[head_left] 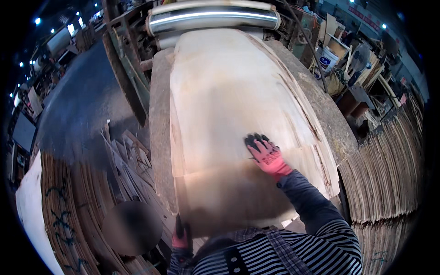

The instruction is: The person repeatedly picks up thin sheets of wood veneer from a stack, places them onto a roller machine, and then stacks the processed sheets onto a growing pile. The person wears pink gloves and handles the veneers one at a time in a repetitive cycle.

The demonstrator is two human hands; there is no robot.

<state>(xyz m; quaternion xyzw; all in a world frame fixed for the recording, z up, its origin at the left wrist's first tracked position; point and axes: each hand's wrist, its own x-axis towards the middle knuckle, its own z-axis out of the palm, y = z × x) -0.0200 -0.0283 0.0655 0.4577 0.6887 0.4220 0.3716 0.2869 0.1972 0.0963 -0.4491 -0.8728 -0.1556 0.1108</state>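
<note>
A long, pale wood veneer sheet [220,87] stretches from the roller machine down the table. At its near end a shorter, darker veneer sheet [220,197] meets or overlaps it; which of the two I cannot tell. My right hand [269,158], in a pink glove with black fingertips, lies with fingers spread near this joint. Down at the near left corner, my left hand [180,237], gloved alike, closes on the shorter sheet's edge, with most of its fingers hidden. More layered veneer edges [293,91] show along the right side of the long sheet.
A shiny metal roller [215,20] spans the far end. Stacked veneer [385,169] stands at the right, another stack [68,206] at the left. Loose wood strips [130,160] lie beside the worn table [161,114]. A white bucket [327,59] and a fan [361,57] stand far right.
</note>
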